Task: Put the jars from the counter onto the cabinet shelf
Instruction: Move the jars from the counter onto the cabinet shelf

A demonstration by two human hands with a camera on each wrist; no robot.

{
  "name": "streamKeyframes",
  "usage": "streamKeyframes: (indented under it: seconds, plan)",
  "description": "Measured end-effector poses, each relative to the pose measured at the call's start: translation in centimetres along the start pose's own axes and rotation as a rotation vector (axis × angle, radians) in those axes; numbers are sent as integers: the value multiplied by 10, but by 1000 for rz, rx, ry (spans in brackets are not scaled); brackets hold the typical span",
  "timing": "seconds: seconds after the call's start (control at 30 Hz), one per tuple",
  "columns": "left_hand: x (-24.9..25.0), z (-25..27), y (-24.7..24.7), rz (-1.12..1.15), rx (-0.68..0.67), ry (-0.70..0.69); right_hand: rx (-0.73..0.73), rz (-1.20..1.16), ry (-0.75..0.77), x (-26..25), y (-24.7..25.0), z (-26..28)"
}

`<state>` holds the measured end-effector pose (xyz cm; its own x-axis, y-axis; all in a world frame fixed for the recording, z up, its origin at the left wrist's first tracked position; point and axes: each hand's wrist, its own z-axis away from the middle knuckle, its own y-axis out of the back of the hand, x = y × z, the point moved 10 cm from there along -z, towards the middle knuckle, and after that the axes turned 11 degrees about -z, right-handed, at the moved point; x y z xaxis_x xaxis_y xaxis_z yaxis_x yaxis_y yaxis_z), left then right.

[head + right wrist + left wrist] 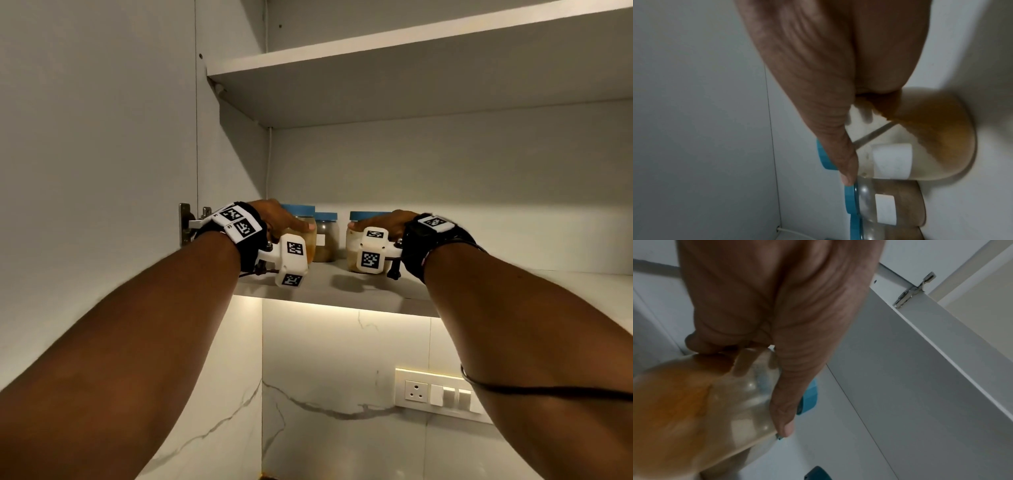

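Both arms reach up into an open grey cabinet, each hand closed around a blue-lidded jar on the lower shelf (342,287). The left hand (281,219) grips the left jar (306,236), thumb laid along its clear shoulder just under the lid; the left wrist view shows amber contents filling that jar's lower part. The right hand (383,221) grips the right jar (352,250) near its top, thumb (840,146) pressed against the jar's neck beside the blue lid (823,155). That jar carries a white label (892,160) and holds pale and amber contents. Between the two held jars, set farther back on the shelf, stands a third jar (325,240) with brownish contents, its own white label and blue lid. Whether the held jars rest fully on the shelf cannot be told. A metal hinge (186,224) sits on the cabinet's left wall beside the left wrist. An upper shelf (376,65) spans the cabinet above. Below, a lit marble-patterned wall (325,359) bears a switch panel (442,395).
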<state>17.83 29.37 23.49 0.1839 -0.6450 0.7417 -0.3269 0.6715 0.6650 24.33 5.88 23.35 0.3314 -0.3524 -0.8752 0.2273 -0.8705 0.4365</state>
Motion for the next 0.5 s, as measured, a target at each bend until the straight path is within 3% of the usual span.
streamKeyframes:
  seconds: [0.17,0.5]
  plan:
    - [1,15,2,-148,63,17,16,95,-38,4,-2,-24]
    - [-4,-15,16,-260,135,27,116,400,-28,3,2,-63]
